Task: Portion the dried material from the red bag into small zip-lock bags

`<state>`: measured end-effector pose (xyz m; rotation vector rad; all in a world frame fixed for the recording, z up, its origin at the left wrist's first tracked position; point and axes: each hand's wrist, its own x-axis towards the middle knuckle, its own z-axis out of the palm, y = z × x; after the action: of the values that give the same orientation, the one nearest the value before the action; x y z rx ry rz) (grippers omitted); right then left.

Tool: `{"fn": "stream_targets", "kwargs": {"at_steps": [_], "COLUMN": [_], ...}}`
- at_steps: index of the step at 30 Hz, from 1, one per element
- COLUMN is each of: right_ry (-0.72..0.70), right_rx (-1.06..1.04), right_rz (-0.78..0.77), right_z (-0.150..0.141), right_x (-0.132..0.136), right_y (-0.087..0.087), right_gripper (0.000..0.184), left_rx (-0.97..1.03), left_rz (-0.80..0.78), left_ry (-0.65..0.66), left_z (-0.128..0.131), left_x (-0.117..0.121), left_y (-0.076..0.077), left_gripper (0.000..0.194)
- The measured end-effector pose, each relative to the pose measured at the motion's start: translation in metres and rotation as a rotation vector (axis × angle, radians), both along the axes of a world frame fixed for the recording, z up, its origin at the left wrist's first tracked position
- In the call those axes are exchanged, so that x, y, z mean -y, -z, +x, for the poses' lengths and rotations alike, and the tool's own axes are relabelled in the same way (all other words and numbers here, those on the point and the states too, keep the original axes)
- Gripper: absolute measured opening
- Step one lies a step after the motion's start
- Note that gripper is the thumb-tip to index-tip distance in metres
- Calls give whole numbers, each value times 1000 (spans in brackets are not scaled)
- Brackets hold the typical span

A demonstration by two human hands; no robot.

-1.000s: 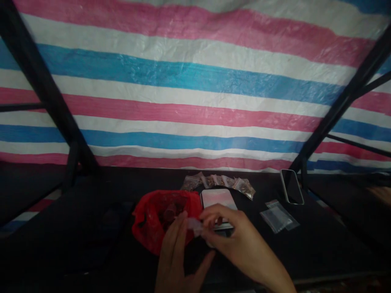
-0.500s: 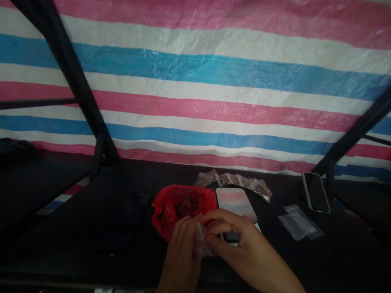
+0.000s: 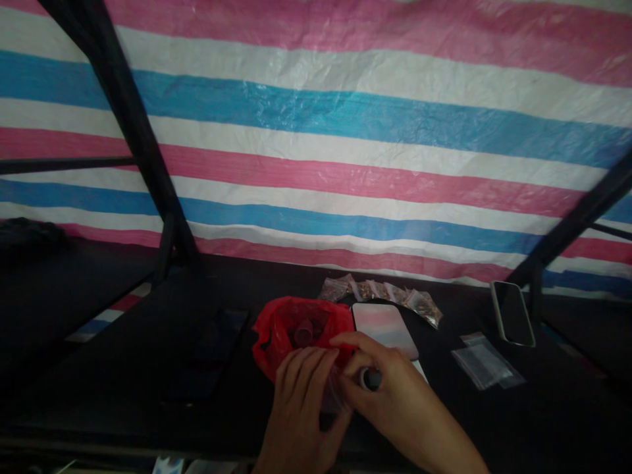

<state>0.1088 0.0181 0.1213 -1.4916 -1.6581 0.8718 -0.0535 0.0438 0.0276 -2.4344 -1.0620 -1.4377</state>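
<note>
Between my two hands, in front of the red plastic bag (image 3: 274,319), is a small clear zip bag (image 3: 332,395). My left hand (image 3: 301,401) holds its left side, thumb below and fingers above. The fingertips of my right hand (image 3: 390,388) pinch its right edge. Whether anything is inside the zip bag I cannot tell. The red bag stands with its mouth spread, and a small translucent cup (image 3: 303,332) sits inside it. Just beyond my right hand lies a flat scale (image 3: 385,326) with a pale, shiny top, partly covered by that hand.
Several filled zip bags (image 3: 380,291) lie in a row behind the scale. To the right are flat clear bags (image 3: 486,362) and a phone (image 3: 513,314) leaning at the frame post. A dark flat object (image 3: 220,342) lies left on the black table (image 3: 123,388). A striped sheet (image 3: 345,131) hangs behind.
My left thumb has come round under the zip bag and the left fingers have spread along its top. My right fingers have shifted along its edge. The whole view has moved slightly.
</note>
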Motion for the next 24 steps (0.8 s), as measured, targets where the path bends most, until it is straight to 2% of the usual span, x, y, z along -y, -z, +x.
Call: {"fn": "stream_targets", "kwargs": {"at_steps": [5, 8, 11, 14, 16, 19, 21, 24], "right_ry": [-4, 3, 36, 0, -49, -1, 35, 43], "right_rx": [25, -21, -57, 170, 370, 543, 540, 361], "right_rz": [41, 59, 149, 206, 194, 161, 179, 312], "right_z": [-3, -1, 2, 0, -5, -13, -13, -3], "right_x": [4, 4, -3, -14, -24, -38, -42, -36], "right_y": [-4, -8, -5, 10, 23, 38, 38, 21], "right_gripper": [50, 35, 24, 40, 54, 52, 46, 37], "left_rx": [113, 154, 296, 413, 399, 316, 269, 250], "left_rz": [45, 43, -69, -217, -270, -316, -323, -311], "left_ry": [88, 118, -21, -144, -125, -41, 3, 0], "left_z": [-5, -12, -22, -34, -40, -43, -42, -38], "left_x": [-1, -2, -4, -6, -7, -6, -4, 0], "left_y": [1, -1, -7, -10, -9, -4, 0, 1], "left_gripper": [26, 24, 19, 20, 23, 25, 26, 27]}}
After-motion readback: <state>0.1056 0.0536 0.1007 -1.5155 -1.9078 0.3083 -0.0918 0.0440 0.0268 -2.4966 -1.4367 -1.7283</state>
